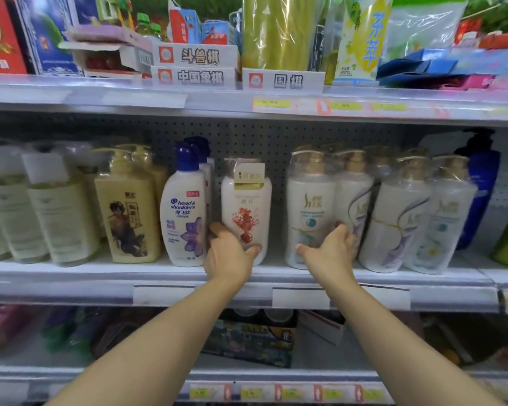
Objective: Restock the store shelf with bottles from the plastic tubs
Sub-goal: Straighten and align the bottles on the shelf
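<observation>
On the middle shelf (247, 273), the left hand (228, 257) curls round the base of a white bottle with a red flower print (245, 209), squeezed beside a Head & Shoulders bottle (184, 212). Just right of a gap, the right hand (330, 254) grips a white gold-capped pump bottle (310, 212), with matching bottles crowding its right side.

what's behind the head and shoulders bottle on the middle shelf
Directly behind the Head & Shoulders bottle stands another bottle with the same blue cap; only its top and edge show. Anything further back is covered.
</observation>
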`<state>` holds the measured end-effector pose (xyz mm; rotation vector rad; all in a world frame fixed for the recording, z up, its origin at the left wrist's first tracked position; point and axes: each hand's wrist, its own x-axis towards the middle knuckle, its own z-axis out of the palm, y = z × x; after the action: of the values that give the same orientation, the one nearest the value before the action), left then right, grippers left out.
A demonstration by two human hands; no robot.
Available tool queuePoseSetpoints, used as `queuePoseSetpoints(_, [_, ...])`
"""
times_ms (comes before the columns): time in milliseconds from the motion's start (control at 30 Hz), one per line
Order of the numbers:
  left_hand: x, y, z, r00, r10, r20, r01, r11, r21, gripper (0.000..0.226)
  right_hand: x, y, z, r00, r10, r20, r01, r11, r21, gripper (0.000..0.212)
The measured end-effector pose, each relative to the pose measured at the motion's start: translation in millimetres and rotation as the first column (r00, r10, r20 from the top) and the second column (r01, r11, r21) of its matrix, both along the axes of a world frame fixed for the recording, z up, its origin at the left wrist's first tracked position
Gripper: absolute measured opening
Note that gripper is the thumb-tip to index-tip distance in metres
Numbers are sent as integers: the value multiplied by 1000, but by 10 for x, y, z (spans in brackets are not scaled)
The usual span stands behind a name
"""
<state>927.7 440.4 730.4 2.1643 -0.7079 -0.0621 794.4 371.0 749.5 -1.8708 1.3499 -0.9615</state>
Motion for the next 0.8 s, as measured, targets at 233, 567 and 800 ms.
queuePoseSetpoints(233, [-28,27,-3,999,-18,-45,17,999,-28,66,-40,-50,-53,999,24,34,-24,1000,-1,83])
queuePoseSetpoints(567, [-615,-103,63,955,-218,200,243,964,-109,57,-482,-248,-5,994,-33,105,34,999,-14,83])
queuePoseSetpoints(800, [-874,-548,203,981,-187,54,192,975,-116,81,-610,-473,11,996,75,48,-74,997,-20,55])
